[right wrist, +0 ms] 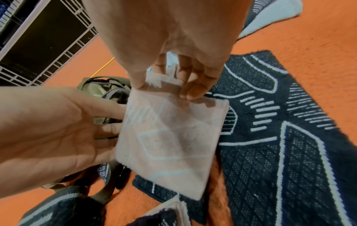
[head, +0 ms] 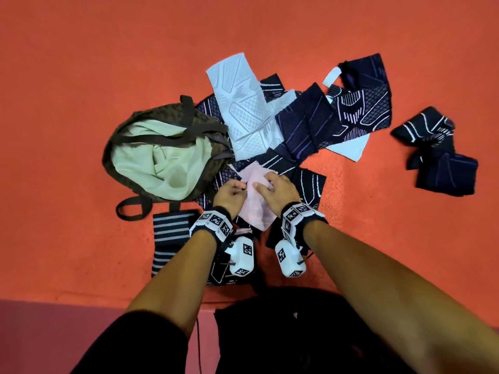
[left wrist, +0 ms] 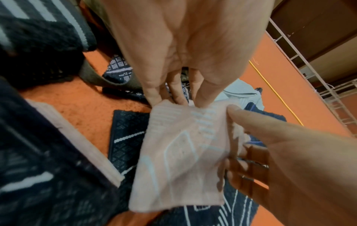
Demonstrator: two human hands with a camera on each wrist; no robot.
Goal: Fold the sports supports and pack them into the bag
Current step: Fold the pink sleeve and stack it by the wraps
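Pink support (head: pixel 255 197), pinched at its far edge by both hands, left hand (head: pixel 229 194) and right hand (head: pixel 278 191); bag (head: pixel 159 155) opens just left, nearer the left.

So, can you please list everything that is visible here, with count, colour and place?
pale pink knitted support: one, pink with white lines, held up between both hands, front centre
brown patterned bag: one, pale green lining, open, left of the pile
dark navy knitted supports: several, white or purple lines, piled in the centre, a few apart at right
white knitted supports: at least two, in the pile
grey-striped dark support: one, near left
orange floor: underneath
left hand: pinches the pink support's edge
right hand: pinches its other edge
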